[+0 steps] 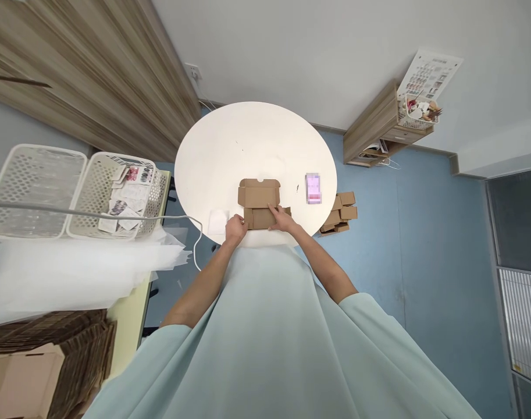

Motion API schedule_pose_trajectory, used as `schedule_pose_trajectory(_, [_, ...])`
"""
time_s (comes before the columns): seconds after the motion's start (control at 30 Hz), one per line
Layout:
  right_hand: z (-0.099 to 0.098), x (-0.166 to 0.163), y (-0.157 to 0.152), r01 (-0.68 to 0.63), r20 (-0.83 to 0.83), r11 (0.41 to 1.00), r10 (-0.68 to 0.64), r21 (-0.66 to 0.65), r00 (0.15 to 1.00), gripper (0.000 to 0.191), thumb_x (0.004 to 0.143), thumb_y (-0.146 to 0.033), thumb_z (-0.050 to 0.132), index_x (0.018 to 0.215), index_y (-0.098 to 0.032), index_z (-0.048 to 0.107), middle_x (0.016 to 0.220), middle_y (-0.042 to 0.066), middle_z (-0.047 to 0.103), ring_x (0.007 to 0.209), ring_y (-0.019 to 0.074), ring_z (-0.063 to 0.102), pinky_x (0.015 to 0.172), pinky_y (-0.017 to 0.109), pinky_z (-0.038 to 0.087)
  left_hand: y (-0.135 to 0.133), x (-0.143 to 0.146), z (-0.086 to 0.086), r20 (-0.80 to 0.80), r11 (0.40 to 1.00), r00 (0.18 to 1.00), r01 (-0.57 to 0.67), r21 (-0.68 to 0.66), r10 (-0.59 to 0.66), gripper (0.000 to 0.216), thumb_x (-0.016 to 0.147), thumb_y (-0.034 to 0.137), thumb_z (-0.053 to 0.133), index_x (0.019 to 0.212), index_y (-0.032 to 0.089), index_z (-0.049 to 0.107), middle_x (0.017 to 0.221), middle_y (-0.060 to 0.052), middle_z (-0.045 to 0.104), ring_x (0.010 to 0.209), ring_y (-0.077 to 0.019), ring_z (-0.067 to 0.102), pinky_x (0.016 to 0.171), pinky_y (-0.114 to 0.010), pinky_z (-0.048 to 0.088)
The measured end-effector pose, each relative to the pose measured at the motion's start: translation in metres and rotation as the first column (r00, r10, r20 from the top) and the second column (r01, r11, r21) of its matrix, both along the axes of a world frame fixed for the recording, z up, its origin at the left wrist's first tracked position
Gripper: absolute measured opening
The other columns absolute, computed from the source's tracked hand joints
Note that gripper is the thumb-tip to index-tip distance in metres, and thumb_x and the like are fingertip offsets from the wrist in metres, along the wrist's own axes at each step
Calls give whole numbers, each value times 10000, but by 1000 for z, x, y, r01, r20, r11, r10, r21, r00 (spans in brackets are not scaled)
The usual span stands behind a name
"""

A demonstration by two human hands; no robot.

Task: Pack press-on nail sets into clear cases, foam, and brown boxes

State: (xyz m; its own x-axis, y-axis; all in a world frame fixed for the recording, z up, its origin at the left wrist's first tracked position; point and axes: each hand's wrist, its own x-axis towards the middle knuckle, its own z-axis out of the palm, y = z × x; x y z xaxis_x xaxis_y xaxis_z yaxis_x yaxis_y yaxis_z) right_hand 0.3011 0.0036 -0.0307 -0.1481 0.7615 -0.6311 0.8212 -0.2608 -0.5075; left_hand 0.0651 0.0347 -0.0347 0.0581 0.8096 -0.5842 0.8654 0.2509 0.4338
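Observation:
A small brown cardboard box (259, 196) lies unfolded on the white oval table (213, 148), its lid panel laid back away from me and its side flaps partly raised. At the box's left front corner, my left hand (236, 228) is closed with the fingertips on the side wall. My right hand (282, 219) grips the right part of the box, forefinger reaching over the inside near the fold and thumb by the front edge. A white square packet (218, 222) lies beside my left hand. Right of the box is a phone-like item with a blurred pink-purple face (313, 188).
Brown boxes (341, 212) are piled low beyond the table's right edge. To the left, white baskets (84, 195), clear plastic sheets (73, 270) and stacked flat cardboard (82, 355) occupy a side table. A grey cable (169, 217) hangs across the left side. A wooden cabinet (372, 125) stands back right.

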Motion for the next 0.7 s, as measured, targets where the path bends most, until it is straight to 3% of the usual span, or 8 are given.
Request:
schedule_pose_trajectory(0.33, [2, 0, 2, 6, -6, 1000, -6, 3, 1000, 1181, 892, -318, 894, 1792, -321, 129, 1786, 223, 240, 1506, 384, 550, 1160, 453, 528, -2, 5, 2, -121, 994, 986, 109, -34, -112, 208, 963, 259, 621, 1108, 145, 716, 1155, -246, 765, 1151, -403, 733, 923, -465, 589])
schedule_pose_trajectory(0.47, [4, 3, -11, 98, -30, 989, -95, 113, 995, 1039, 910, -329, 856, 1759, -299, 257, 1761, 186, 317, 1369, 320, 641, 1083, 410, 563, -2, 10, 4, -146, 993, 983, 111, -36, -115, 232, 977, 246, 621, 1148, 121, 714, 1154, -257, 761, 1166, -412, 730, 949, -484, 591])
schedule_pose_trajectory(0.53, [4, 9, -25, 214, -57, 947, -207, 241, 977, 792, 991, -341, 744, 1693, -286, 382, 1673, 151, 451, 1247, 260, 683, 1023, 375, 576, -2, 11, 6, -151, 993, 982, 109, -41, -114, 236, 989, 242, 612, 1165, 118, 710, 1164, -251, 762, 1163, -402, 732, 960, -474, 588])
schedule_pose_trajectory(0.6, [3, 16, -40, 360, -47, 861, -368, 360, 929, 532, 1053, -358, 627, 1564, -254, 523, 1513, 129, 592, 1167, 238, 687, 968, 355, 574, -3, 13, 9, -160, 992, 980, 115, -53, -122, 240, 996, 230, 597, 1175, 112, 705, 1178, -245, 761, 1155, -385, 733, 957, -444, 584])
schedule_pose_trajectory(0.7, [-5, 29, -57, 514, 45, 767, -572, 384, 819, 348, 1039, -401, 629, 1324, -201, 641, 1315, 128, 694, 1123, 252, 678, 915, 347, 557, -3, 16, 13, -189, 990, 972, 130, -56, -139, 253, 1004, 196, 562, 1187, 93, 703, 1200, -252, 757, 1156, -374, 731, 954, -413, 574])
